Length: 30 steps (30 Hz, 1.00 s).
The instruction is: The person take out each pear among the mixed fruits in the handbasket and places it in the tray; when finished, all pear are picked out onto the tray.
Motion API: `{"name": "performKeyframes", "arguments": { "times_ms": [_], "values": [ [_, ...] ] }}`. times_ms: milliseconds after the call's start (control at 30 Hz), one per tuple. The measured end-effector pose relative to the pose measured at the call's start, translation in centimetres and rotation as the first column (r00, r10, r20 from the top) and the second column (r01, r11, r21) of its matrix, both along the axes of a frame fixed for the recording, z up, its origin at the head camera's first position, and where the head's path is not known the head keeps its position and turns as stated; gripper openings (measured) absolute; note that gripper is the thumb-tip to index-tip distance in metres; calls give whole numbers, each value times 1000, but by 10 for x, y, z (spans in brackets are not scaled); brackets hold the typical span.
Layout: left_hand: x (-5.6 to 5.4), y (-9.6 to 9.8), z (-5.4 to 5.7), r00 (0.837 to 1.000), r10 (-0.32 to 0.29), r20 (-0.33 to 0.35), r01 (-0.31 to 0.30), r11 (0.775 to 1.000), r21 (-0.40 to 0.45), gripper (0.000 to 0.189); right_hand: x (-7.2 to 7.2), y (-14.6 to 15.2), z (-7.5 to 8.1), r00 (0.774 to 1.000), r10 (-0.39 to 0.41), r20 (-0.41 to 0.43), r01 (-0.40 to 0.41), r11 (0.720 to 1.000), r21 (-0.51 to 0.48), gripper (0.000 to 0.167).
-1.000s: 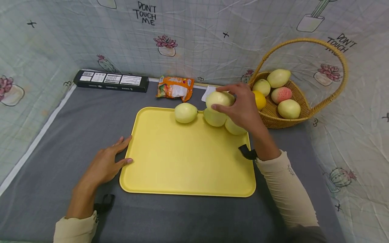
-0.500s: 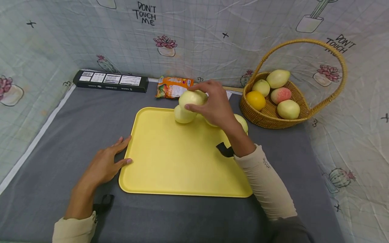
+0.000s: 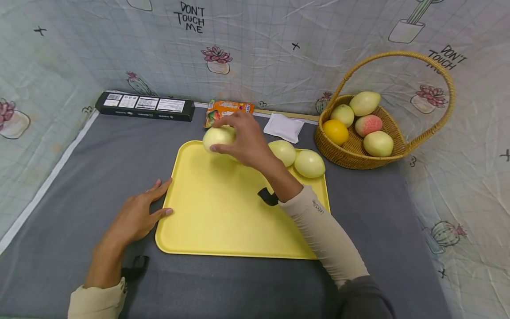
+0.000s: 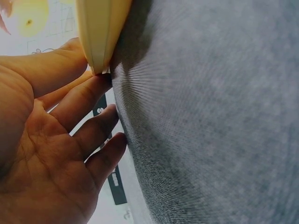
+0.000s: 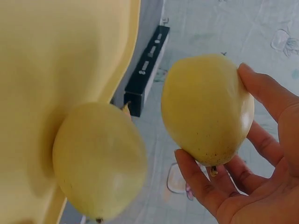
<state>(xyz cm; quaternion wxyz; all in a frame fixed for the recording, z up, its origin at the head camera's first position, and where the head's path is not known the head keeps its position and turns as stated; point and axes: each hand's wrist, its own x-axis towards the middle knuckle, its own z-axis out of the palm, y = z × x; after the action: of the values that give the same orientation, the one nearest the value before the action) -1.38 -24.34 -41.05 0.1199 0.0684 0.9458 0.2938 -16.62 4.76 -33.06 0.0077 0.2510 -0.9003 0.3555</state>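
My right hand [image 3: 248, 142] holds a pale yellow-green pear [image 3: 218, 138] between thumb and fingers, raised over the back left part of a yellow tray [image 3: 239, 212]. In the right wrist view, the held pear's stem points down, and a second pear [image 5: 100, 161] lies beside it on the tray; the hand hides that one in the head view. Two more pears, a left one [image 3: 282, 153] and a right one [image 3: 309, 164], sit side by side at the tray's back right. My left hand [image 3: 137, 217] touches the tray's left edge, its fingers extended, as the left wrist view also shows.
A wicker basket [image 3: 354, 161] with a tall handle stands at the back right, holding several fruits, among them an orange [image 3: 335, 132] and a peach [image 3: 368, 125]. Along the back lie a long black box [image 3: 145, 106], an orange snack packet [image 3: 235, 108] and a white packet [image 3: 283, 127].
My right hand has carried the pear leftward along the tray's back edge, past the pear lying there. The white packet and the two right-hand pears are uncovered. My left hand stays put.
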Motion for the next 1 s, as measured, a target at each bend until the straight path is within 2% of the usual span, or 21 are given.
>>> {"name": "performKeyframes", "arguments": {
  "times_ms": [267,567,767,1000],
  "values": [
    [0,0,0,1000,5,3,-5,1000,-6,89,-10,-29,-16,998,68,14,-69,997,26,47],
    [0,-1,0,1000,-3,-7,3,1000,-13,88,-19,-57,-31,989,137,51,-142,983,119,47],
    [1,0,-1,1000,-3,-12,3,1000,-21,88,-19,-69,-40,986,135,96,-150,974,170,49],
    [0,1,-1,1000,-2,-9,1,1000,-21,88,-19,-74,-45,986,140,86,-155,969,192,50]
  ]
}}
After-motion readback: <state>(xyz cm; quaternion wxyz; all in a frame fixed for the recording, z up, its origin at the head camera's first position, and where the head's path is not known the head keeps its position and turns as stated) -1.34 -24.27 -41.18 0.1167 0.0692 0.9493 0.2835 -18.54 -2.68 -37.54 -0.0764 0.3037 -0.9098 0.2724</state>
